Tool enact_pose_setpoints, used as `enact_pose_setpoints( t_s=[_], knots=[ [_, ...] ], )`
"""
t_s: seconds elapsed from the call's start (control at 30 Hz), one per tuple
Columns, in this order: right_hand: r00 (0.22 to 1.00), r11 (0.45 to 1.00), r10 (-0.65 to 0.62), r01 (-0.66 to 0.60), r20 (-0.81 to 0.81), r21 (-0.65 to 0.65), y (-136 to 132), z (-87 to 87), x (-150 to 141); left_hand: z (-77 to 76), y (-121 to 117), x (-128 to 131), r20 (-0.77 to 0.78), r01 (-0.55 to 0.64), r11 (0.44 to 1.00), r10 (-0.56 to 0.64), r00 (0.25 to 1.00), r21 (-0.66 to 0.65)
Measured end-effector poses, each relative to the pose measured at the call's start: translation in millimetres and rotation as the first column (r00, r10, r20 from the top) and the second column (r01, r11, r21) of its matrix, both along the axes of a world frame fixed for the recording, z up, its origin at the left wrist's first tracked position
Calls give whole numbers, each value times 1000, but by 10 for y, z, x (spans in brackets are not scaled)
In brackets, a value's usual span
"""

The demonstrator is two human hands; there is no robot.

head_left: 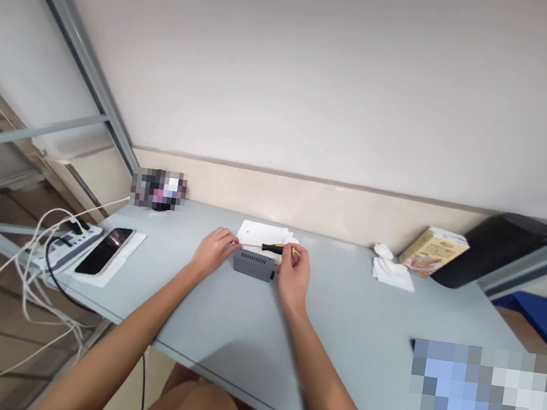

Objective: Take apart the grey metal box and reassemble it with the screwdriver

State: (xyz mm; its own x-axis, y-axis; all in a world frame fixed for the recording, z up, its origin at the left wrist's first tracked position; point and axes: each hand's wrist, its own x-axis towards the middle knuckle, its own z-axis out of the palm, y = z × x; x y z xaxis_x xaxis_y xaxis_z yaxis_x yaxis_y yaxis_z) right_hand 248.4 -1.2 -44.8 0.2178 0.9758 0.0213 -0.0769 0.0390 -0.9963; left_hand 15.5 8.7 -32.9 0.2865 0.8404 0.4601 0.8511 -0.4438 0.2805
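A grey metal box (pixel 254 266) with a row of vent slots stands on edge on the desk, between my hands. My right hand (pixel 294 275) is closed around the black and yellow handle of a screwdriver (pixel 275 249), held level just above the box with its shaft pointing left. At the left end of the box, my left hand (pixel 217 251) has its fingertips pinched together near the screwdriver's tip. Whether those fingers grip the tip, the box's corner or a small part is too small to tell. White paper (pixel 264 232) lies behind the box.
On the left of the desk (pixel 337 334) are a phone (pixel 105 251) and a power strip (pixel 68 251) with tangled white cables. At the right stand a yellow carton (pixel 432 251), crumpled tissue (pixel 392 272) and a black cylinder (pixel 496 251). Blurred-out items occupy the back left and front right.
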Motion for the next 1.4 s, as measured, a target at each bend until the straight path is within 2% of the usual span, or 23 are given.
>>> enact_pose_setpoints(
  t_s=[0.23, 0.63, 0.83, 1.0, 1.1, 1.4],
  knots=[
    [999, 999, -36, 36, -17, -12, -28, 41, -20, -28, 4, -15, -16, -24, 1000, 24, 1000, -12],
    [992, 992, -126, 126, -22, -13, 6, 84, 7, -8, -33, -22, -10, 117, 993, -117, 993, -4],
    [987, 988, -153, 153, -38, 2, 48, 76, -33, -29, -27, -82, -17, 183, 982, -184, 983, -42],
    [985, 984, -171, 171, -8, 57, 58, 57, -56, -56, -9, -113, 126, 219, 974, -211, 969, -56],
    [984, 981, -176, 176, -2, 80, 62, 35, -51, -44, -9, -105, 230, 193, 976, -165, 959, -105],
    [985, 979, -172, 170, 2, 109, 65, -8, -26, 11, -41, -88, 339, 157, 969, -85, 937, -192]
  ],
)
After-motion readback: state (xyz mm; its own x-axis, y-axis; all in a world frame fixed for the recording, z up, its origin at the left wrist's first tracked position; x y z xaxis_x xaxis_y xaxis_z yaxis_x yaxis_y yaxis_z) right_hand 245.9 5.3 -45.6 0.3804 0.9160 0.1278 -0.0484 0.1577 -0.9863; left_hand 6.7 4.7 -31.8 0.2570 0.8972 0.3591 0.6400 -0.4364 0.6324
